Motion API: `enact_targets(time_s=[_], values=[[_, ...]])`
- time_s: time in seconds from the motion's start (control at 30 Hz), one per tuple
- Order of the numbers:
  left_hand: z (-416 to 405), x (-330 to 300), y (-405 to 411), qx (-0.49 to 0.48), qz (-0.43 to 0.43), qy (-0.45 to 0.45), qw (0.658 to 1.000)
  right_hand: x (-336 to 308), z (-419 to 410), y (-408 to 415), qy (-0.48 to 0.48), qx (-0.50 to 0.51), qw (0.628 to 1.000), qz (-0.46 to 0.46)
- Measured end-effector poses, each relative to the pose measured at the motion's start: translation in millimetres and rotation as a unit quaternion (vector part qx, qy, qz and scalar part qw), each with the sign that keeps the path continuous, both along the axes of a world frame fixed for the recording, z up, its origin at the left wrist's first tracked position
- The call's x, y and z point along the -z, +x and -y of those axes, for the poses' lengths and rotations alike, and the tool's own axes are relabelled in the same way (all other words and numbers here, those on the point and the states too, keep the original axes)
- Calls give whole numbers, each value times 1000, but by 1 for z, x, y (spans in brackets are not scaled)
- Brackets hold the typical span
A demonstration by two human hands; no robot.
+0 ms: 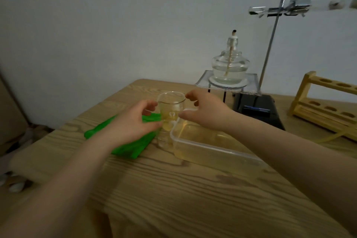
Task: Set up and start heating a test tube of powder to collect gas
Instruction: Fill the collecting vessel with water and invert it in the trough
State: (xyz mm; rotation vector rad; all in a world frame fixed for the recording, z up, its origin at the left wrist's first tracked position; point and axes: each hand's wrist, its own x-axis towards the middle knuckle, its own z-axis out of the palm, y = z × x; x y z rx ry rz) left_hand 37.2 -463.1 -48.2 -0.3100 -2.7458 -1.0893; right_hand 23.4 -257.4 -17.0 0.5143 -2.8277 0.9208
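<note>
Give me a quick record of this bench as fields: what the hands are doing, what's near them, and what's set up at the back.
left hand: fingers curled around the left side of the glass beaker
right hand: at the beaker's right rim, fingers curled
beaker: upright, at the corner of the plastic tub
green cloth: flat on the wooden table, under the left hand
alcohol lamp: uncapped, no flame seen, on a wire gauze stand
retort stand clamp: above and right of the lamp, blurred
test tube rack: far right, no tubes visible in it
</note>
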Motion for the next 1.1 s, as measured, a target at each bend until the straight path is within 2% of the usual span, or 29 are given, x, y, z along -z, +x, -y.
enact_targets(time_s=[0.2,0.37,0.57,0.7,0.87,1.1], values=[[9,19,-8,27,56,-59,996,8,24,-23,81,-3,997,-7],[2,33,-16,29,47,-64,996,10,32,-39,92,6,996,3],[-1,51,-23,17,38,-15,999,15,40,-56,51,38,997,44],[-2,59,-24,2,18,-15,1000,17,42,-64,44,50,996,50],[-4,62,-22,-27,-11,-21,999,20,42,-72,-33,54,996,69],[-4,65,-22,-56,-20,-33,998,16,40,-70,-57,0,998,18]])
